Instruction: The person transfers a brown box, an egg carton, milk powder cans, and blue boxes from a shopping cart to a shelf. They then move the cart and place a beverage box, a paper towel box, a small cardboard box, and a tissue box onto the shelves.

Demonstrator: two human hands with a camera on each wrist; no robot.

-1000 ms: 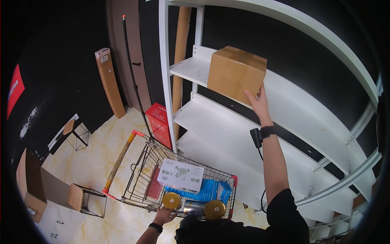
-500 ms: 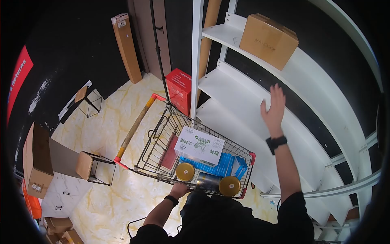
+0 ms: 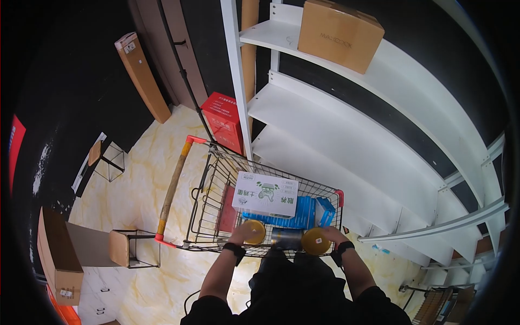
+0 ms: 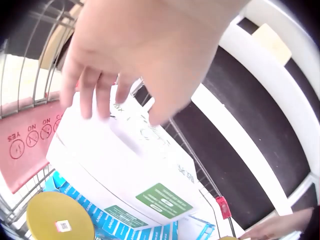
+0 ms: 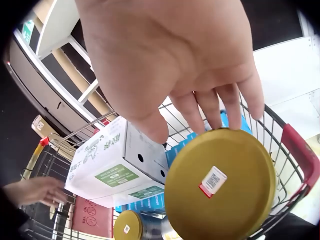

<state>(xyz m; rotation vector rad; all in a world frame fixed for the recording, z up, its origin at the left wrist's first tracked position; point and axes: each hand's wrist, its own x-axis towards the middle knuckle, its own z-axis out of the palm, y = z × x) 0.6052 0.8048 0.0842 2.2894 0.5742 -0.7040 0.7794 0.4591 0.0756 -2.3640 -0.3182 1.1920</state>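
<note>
Over the cart (image 3: 201, 214), your open right hand (image 5: 175, 65) touches a tin (image 5: 220, 192), left hand (image 4: 135, 55) open above the box (image 4: 125, 170), seemingly mid-pick; next grip one.

We see the white printed carton (image 3: 265, 194) lying in the wire shopping cart (image 3: 201, 203) on flat blue packs (image 3: 300, 213), two gold-lidded tins (image 3: 316, 241) before it, white metal shelving (image 3: 346, 135) behind.

Both hands reach forward and down; left hand (image 3: 239, 234) fingers relaxed; right hand (image 3: 331, 236) fingers straight.
</note>
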